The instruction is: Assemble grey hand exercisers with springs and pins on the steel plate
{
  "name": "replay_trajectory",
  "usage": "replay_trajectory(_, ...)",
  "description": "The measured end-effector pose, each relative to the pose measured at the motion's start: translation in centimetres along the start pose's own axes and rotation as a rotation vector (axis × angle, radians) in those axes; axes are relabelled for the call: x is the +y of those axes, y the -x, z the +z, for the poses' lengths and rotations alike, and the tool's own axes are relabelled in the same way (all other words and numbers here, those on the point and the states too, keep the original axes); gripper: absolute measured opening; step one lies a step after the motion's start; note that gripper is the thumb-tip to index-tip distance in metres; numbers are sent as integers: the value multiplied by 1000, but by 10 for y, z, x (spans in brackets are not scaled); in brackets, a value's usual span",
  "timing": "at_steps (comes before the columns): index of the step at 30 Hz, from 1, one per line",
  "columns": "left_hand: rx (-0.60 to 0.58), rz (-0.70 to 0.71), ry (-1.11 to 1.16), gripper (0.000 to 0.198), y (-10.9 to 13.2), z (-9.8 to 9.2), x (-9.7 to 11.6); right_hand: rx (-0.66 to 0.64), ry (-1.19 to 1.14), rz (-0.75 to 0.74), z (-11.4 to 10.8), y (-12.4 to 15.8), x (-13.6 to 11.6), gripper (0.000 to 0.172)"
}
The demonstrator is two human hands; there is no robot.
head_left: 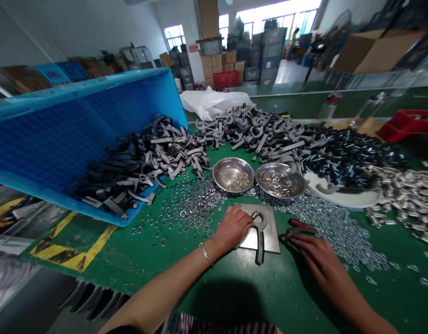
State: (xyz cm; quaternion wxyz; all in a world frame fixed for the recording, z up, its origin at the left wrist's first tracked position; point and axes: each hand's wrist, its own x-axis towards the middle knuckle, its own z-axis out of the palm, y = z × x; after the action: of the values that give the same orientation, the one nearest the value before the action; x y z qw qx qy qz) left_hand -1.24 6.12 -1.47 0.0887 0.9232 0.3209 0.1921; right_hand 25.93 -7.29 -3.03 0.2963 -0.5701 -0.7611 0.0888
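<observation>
My left hand [233,227] rests over the left side of a flat metal plate [273,232], its fingers closed at the curved end of a grey hook-shaped part [260,241]. This part lies on the plate with its straight handle toward me. A small shiny metal cylinder [255,215] sits at the hook's opening, close to my fingertips. Right of the plate, my right hand [318,255] has its fingers closed about a small dark hammer [285,237], low over the table. A red-handled tool [302,226] lies just beyond the hammer.
Two metal bowls [233,160] of small pins stand behind the plate. Loose rings [189,208] and nuts [346,236] spread around them. A tipped blue crate [95,116] spills grey parts at left. Further back are a hook heap [256,132], black screws [353,157] and metal cylinders [412,195].
</observation>
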Motion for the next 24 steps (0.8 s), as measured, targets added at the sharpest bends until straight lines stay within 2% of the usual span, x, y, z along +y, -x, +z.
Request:
replay_trajectory(3,-43,69,-116,32,-7,-4,-2,2,70,80,-13,36,7,32)
replay_trajectory(6,-123,214,-268,30,-14,-10,-2,-3,182,124,-17,62,10,33)
replay_trajectory(8,-152,288,-311,27,-13,-12,-1,-20,256,138,-17,71,11,35)
replay_trajectory(11,-134,295,-251,26,-4,-10,-1,-65,328,136,-15,77,11,40)
replay_trajectory(15,-96,153,-50,24,0,-6,-5,-107,370,165,-10,76,9,43)
replay_trajectory(20,-63,-89,235,18,-12,-3,-7,-107,395,184,-7,76,9,42)
replay_trajectory(24,23,-280,425,14,-13,-1,-10,-5,354,194,-11,68,-1,45)
